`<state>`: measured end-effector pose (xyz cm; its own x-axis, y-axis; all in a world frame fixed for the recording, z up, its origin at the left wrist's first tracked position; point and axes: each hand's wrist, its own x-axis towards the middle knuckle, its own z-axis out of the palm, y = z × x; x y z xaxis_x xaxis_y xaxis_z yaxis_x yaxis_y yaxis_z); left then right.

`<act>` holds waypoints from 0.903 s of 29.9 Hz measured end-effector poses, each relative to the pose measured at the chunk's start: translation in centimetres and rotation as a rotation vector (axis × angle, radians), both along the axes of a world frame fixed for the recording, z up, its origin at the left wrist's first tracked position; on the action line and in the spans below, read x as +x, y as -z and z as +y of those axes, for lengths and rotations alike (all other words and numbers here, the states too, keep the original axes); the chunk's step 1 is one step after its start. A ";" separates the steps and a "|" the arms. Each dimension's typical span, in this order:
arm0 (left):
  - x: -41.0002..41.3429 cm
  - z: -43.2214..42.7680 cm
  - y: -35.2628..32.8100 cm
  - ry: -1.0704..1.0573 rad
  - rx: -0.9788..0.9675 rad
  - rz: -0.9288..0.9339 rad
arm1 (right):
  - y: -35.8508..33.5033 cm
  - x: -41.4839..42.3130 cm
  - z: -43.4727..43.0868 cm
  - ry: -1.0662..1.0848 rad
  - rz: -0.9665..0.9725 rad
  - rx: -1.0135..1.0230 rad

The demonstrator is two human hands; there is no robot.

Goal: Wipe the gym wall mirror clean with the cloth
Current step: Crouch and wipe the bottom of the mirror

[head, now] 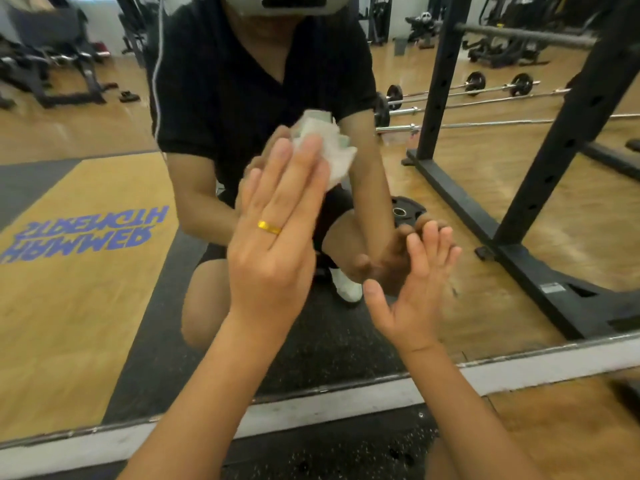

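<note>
My forearms [207, 393] are bare right up to the edge of the shot. There's a plain gold band ring [269, 227] on my left hand [273, 244]. My reflection shows the rest: black V-neck short-sleeved tee [225, 81], black shorts [334, 209], a white shoe or sock [346, 287] (can't tell which), and a grey headset [294, 3] with a thin white cable [157, 81] hanging off it.

A gym; barbells [521, 84], squat rack [441, 81].
</note>
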<state>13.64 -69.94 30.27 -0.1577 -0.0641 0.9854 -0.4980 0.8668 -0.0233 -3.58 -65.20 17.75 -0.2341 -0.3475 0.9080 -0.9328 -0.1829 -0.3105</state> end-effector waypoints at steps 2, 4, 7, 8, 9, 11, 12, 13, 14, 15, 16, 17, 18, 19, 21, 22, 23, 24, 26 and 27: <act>0.2 0.0 -0.1 -0.096 0.035 0.143 | -0.2 0.3 -0.4 0.004 -0.032 -0.043; -1.8 0.8 -1.0 -0.054 0.058 0.175 | -0.6 1.1 -0.5 -0.009 -0.078 -0.055; -6.8 2.4 -2.1 0.078 0.052 0.073 | -1.1 2.2 0.3 -0.069 -0.108 -0.028; -7.5 2.6 -2.1 0.104 0.044 0.041 | -1.2 2.4 0.6 -0.099 -0.106 -0.014; -7.6 2.6 -1.8 0.114 0.040 0.024 | -1.1 2.3 0.8 -0.121 -0.094 -0.008; -6.0 1.8 -0.7 0.057 0.026 0.037 | -1.0 1.5 0.9 -0.129 -0.045 -0.026; -4.6 1.3 0.1 0.011 0.032 0.060 | -0.9 1.1 1.0 -0.128 -0.011 -0.030; -3.0 0.9 0.9 -0.038 0.036 0.088 | -0.9 0.8 0.9 -0.139 0.035 -0.043; -1.4 0.5 1.6 -0.081 0.037 0.116 | -0.9 0.8 0.8 -0.157 0.091 -0.069; -0.1 0.3 2.0 -0.110 0.039 0.146 | -1.0 1.1 0.6 -0.179 0.149 -0.099; 0.5 0.2 2.1 -0.117 0.041 0.173 | -1.1 1.6 0.3 -0.200 0.197 -0.122; 0.4 0.1 2.1 -0.104 0.043 0.192 | -1.3 2.3 -0.1 -0.219 0.227 -0.127; -0.1 0.1 1.9 -0.081 0.042 0.198 | -1.4 2.8 -0.5 -0.231 0.239 -0.118; -0.9 0.2 1.7 -0.053 0.041 0.184 | -1.5 3.3 -0.8 -0.229 0.242 -0.101; -2.4 0.5 1.0 -0.004 0.020 0.115 | -1.5 3.4 -1.5 -0.189 0.255 -0.088; -2.5 0.5 0.8 0.015 0.001 0.066 | -1.4 3.2 -1.8 -0.161 0.275 -0.096; -2.0 0.2 0.8 0.017 -0.018 0.024 | -1.3 3.0 -1.9 -0.139 0.297 -0.108; -1.0 -0.1 1.0 0.006 -0.024 0.002 | -1.1 2.8 -2.0 -0.121 0.314 -0.122; 1.8 -0.7 2.3 -0.042 0.005 0.022 | -0.8 2.9 -2.2 -0.099 0.318 -0.141; 3.2 -0.9 3.1 -0.071 0.027 0.051 | -0.8 3.1 -2.3 -0.092 0.312 -0.139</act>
